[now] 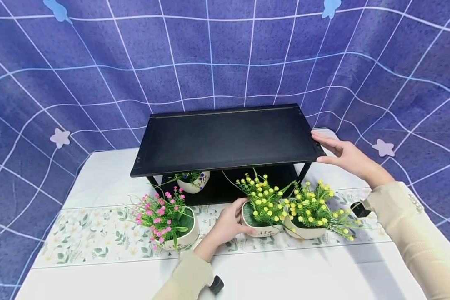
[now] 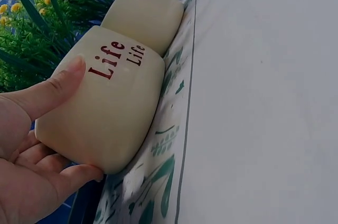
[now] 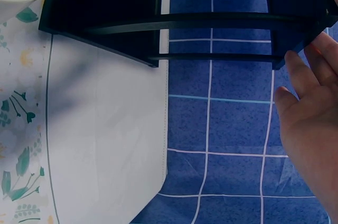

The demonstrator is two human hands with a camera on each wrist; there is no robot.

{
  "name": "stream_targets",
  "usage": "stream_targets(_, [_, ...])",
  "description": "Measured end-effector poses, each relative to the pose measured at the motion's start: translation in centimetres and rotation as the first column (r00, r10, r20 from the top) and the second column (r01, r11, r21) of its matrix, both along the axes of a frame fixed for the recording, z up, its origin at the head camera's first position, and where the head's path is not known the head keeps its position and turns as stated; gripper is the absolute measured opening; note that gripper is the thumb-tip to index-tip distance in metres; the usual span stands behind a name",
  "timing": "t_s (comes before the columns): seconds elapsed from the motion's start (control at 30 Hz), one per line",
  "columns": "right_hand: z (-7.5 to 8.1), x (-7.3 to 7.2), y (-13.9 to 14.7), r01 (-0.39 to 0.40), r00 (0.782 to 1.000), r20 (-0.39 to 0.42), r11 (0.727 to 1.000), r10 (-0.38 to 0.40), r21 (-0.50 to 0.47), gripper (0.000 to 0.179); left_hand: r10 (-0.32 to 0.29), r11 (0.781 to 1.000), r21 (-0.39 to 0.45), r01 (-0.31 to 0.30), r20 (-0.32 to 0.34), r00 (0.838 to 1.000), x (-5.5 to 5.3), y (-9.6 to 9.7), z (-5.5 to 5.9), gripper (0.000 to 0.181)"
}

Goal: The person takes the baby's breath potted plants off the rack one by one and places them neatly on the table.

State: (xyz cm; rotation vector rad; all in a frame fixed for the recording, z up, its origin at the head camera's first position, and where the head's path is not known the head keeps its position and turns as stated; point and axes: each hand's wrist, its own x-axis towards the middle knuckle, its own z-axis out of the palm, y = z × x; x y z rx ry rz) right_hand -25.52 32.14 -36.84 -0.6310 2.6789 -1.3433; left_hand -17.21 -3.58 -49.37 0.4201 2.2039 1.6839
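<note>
My left hand [image 1: 226, 225] grips a cream flowerpot [image 1: 264, 231] with yellow flowers, standing on the patterned cloth strip before a black two-tier shelf [image 1: 225, 139]. In the left wrist view the thumb presses the pot's front beside the "Life" lettering [image 2: 108, 60], while the other fingers reach round its side and lower edge. Touching its right side is a second cream pot [image 1: 307, 232], also with yellow flowers. My right hand [image 1: 345, 156] rests extended fingers along the right edge of the shelf's top board, its thumb at the front corner.
A pot with pink flowers [image 1: 187, 237] stands left of my left hand. Under the top board, a pot with purple flowers [image 1: 193, 183] sits on the lower tier at the left. A blue gridded curtain [image 1: 225, 54] hangs behind the white table [image 1: 105, 281].
</note>
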Motion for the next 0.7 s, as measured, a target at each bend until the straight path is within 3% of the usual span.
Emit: stream_targets(0.7, [0.5, 0.4, -0.5, 0.023, 0.999, 0.045, 1.0, -0.024, 0.014, 0.067, -0.024, 0.997, -0.079, 0.022, -0.028, 0.999, -0.1, 2.1, 0.1, 0.099])
